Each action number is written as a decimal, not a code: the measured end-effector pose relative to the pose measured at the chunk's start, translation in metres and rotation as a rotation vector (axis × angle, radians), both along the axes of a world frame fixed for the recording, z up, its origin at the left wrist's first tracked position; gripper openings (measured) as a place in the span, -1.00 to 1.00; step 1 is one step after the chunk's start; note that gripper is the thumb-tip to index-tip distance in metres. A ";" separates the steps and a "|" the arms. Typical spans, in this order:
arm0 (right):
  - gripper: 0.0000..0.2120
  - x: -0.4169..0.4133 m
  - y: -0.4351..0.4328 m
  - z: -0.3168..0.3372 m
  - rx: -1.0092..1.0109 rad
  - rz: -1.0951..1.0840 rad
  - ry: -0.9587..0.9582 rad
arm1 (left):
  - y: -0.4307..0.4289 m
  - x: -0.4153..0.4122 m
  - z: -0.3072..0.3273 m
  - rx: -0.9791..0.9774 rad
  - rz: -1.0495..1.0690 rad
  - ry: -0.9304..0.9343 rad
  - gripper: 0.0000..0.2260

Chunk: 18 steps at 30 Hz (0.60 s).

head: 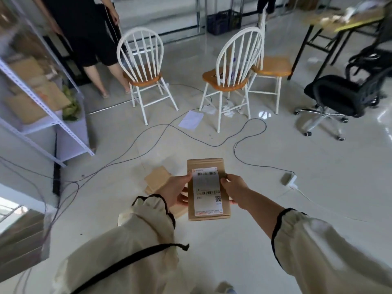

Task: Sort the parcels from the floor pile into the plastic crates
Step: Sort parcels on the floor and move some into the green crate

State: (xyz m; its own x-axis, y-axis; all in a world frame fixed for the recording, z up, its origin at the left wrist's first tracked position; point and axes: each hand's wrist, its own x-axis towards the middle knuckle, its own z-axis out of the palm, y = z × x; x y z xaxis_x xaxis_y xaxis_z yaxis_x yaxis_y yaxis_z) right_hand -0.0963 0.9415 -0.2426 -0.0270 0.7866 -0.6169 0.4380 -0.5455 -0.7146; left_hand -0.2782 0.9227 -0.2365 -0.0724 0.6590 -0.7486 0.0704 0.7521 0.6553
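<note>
Far beyond the parcel [209, 192], against the back wall, we see dark plastic crates [220, 23] (too distant to tell what they hold). We hold the parcel label-up above the floor [212, 251]: our left hand [176, 192] grips its left edge and our right hand [235, 187] its right edge. Just left of the parcel, lower down, more brown parcels [158, 179] lie on the floor. Between the parcel and the crates stand white chairs [142, 66], with loose cables [148, 134] and a paper sheet [191, 120] lying about.
</note>
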 end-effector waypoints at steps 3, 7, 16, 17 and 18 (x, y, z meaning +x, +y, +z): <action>-0.70 0.016 -0.006 0.012 0.023 -0.078 0.009 | 0.005 0.015 0.014 0.037 -0.110 0.006 -0.62; -0.72 0.052 -0.017 0.030 0.071 -0.269 0.054 | 0.019 0.048 0.036 0.134 -0.321 0.002 -0.77; -0.79 0.158 -0.128 0.071 0.193 -0.864 0.111 | 0.006 0.191 0.078 0.178 -0.856 -0.065 -0.81; -0.80 0.171 -0.150 0.074 0.211 -0.933 0.115 | -0.005 0.211 0.081 0.182 -0.929 -0.076 -0.81; -0.83 0.184 -0.174 0.077 0.228 -1.005 0.119 | -0.017 0.232 0.084 0.184 -1.002 -0.088 -0.81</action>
